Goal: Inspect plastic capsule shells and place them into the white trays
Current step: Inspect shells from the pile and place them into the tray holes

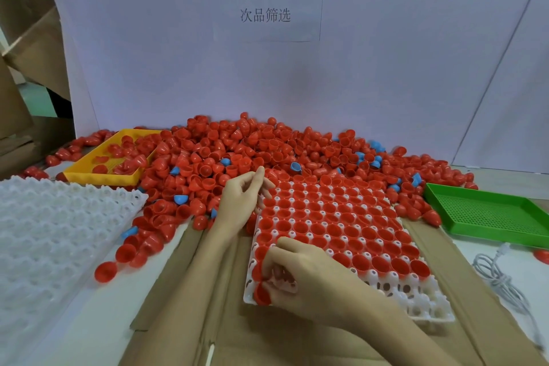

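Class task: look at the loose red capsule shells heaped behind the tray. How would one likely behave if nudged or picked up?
A red capsule shell is probably light: it is a thin hollow cup. Its domed outside suggests it would roll or rock when nudged; many in the heap lie tipped. The glossy plastic may slip between fingers.

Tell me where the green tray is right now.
In the head view the green tray sits at the right edge of the table, right of the filled white tray and just beyond a coiled white cable.
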A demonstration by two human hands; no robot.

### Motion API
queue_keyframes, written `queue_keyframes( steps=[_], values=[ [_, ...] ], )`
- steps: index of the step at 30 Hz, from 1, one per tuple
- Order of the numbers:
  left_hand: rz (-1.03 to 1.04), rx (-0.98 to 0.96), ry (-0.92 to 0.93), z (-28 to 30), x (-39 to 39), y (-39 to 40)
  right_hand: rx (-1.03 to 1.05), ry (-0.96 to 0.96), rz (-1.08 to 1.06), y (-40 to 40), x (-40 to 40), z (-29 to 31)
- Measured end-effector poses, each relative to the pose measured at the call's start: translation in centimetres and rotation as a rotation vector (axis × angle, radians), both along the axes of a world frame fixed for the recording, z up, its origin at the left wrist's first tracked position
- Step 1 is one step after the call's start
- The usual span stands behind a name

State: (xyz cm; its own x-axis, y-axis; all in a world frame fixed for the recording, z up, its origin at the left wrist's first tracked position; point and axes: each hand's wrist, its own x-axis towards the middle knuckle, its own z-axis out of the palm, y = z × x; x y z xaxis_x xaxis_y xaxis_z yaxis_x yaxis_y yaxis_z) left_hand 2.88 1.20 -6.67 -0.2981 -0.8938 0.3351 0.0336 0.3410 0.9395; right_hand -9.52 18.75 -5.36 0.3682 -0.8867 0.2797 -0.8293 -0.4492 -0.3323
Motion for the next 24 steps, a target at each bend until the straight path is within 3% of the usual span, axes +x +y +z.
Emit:
queue_keyframes(
  steps=[6, 13, 20, 24],
  values=[
    [-0.003, -0.029, -0.016, 0.1, 0.0, 0.2, 0.042, 0.043, -0.028, -0.6, 0.8, 0.0],
    [0.041, -0.061, -0.060, 0.0, 0.1, 0.1, 0.147, -0.115, -0.005, -0.9, -0.7, 0.8],
    [0.409, -0.261, -0.293, -0.3, 0.8, -0.7, 0.167, -0.278, -0.098, -3.0, -6.0, 2.3],
    [0.486, -0.387, -0.464, -1.1, 1.1, -1.3, 0.102, -0.399, -0.226, -5.1, -11.7, 2.6]
  ],
)
